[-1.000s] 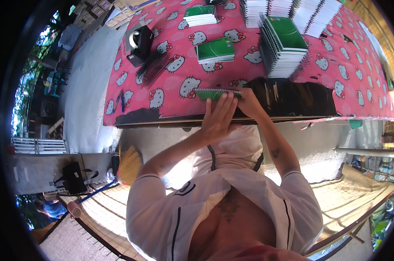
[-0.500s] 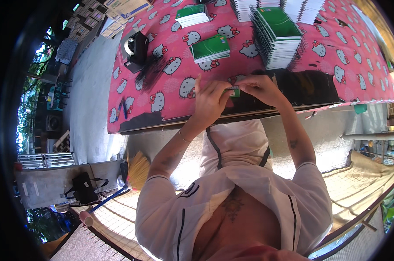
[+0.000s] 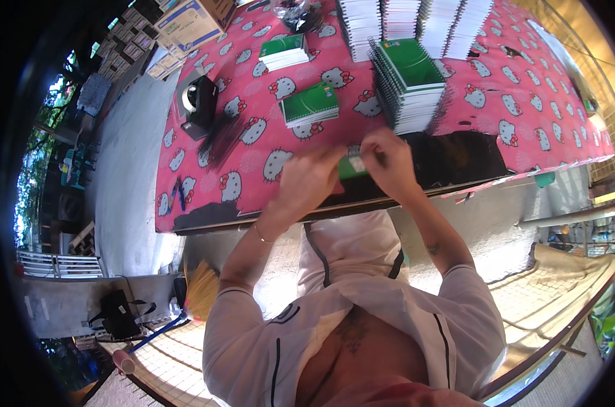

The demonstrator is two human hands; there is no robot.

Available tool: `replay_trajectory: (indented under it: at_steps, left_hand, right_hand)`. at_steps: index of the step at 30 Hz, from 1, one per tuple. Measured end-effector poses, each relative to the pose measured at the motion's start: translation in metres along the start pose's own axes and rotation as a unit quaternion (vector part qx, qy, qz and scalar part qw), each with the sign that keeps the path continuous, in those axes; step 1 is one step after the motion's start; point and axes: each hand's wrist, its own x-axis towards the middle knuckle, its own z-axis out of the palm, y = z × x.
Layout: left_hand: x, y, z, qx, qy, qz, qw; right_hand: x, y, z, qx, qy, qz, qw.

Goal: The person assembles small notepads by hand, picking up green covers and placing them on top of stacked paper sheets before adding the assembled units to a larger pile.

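A small green-covered notebook [image 3: 351, 167] lies between my hands at the table's front edge, mostly covered by my fingers. My left hand [image 3: 306, 178] is closed at its left side, with the fingertips smeared by motion. Curled in a pinch at the notebook's right upper side is my right hand [image 3: 389, 161]; what its fingers grip is too small to make out. Beyond them stand a short pile of green notebooks [image 3: 310, 106] and a taller stack of spiral-bound green notebooks [image 3: 411, 68]. Loose black binding coils [image 3: 227, 139] lie left of my hands.
A black tape dispenser [image 3: 199, 105] sits on the pink patterned tablecloth [image 3: 206, 197], with pens [image 3: 180, 193] nearer the front. Another green notebook pile [image 3: 284, 51], tall white-paged stacks [image 3: 396, 22] and a cardboard box [image 3: 192, 26] are at the back. A straw broom [image 3: 202, 290] is at lower left.
The view has shifted, so the table and its stacks appear lower and further left. Both hands remain at the small notebook; more of its green cover shows between them, and the right hand is curled tighter.
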Motion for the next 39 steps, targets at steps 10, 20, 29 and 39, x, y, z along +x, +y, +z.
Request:
replay_trajectory:
  at_steps: [10, 20, 29, 39]
  left_hand:
    - [0.182, -0.031, 0.048, -0.198, 0.177, 0.25, 0.931]
    - [0.216, -0.032, 0.038, -0.09, 0.185, 0.167, 0.964]
    - [0.287, -0.027, 0.051, -0.017, -0.115, -0.06, 0.991]
    - [0.206, -0.005, 0.085, -0.728, 0.047, -0.334, 0.597]
  right_hand:
    - [0.073, 0.053, -0.111, 0.092, 0.07, 0.092, 0.989]
    - [0.078, 0.036, -0.099, -0.186, 0.243, -0.129, 0.943]
    - [0.116, 0.035, -0.041, -0.395, 0.196, -0.198, 0.876]
    - [0.146, 0.075, -0.137, 0.151, 0.062, 0.278, 0.947]
